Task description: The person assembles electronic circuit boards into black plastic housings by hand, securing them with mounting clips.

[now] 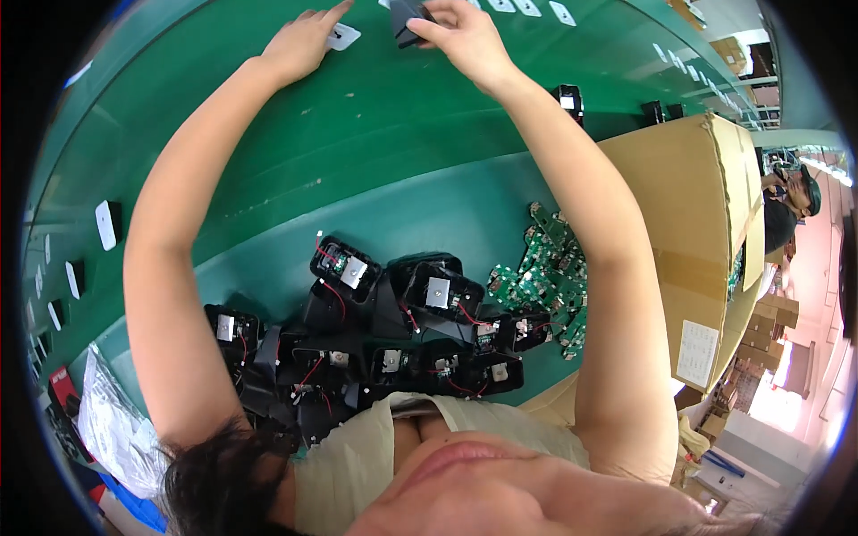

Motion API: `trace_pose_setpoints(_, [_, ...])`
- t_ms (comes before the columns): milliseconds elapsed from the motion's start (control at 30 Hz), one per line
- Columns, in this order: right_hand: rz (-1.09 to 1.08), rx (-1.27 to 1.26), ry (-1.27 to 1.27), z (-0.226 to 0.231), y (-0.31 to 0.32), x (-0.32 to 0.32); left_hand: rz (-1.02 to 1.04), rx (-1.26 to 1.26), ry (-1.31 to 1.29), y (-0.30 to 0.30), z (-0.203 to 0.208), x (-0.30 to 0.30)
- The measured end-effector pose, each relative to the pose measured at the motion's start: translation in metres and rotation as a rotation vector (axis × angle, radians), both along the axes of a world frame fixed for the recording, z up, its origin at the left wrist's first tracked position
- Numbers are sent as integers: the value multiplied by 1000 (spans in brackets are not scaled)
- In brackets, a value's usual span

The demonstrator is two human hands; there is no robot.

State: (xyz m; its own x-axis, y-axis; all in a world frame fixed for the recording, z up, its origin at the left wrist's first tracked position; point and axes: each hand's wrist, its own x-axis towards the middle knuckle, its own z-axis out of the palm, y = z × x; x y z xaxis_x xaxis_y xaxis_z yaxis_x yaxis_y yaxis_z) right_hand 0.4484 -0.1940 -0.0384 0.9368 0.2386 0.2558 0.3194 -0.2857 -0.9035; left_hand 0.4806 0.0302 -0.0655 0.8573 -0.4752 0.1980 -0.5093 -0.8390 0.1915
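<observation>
At the far side of the green surface, my right hand grips a dark, block-shaped plastic housing between thumb and fingers. To its left, my left hand has its fingers stretched forward, beside a small white plate with a dark mark on it. The fingers partly cover that plate, and whether they touch it I cannot tell. Close to my body lies a cluster of black housings, several with red wires and silver metal blocks inside. A heap of green circuit boards lies right of them.
A large cardboard box stands on the right. More white plates sit along the far edge, and white-topped black units at the left. A clear plastic bag is at the lower left. Another person is at the far right.
</observation>
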Motion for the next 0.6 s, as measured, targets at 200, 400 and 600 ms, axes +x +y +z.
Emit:
trace_pose_setpoints(200, [2, -602, -309, 15, 59, 3, 18, -171, 32, 35, 7, -41])
trace_pose_setpoints(400, [-107, -764, -287, 18, 79, 7, -850, -925, -1, 59, -26, -10])
trace_pose_setpoints(600, [6, -726, -105, 37, 79, -17, -20, -437, 153, 49, -13, -50])
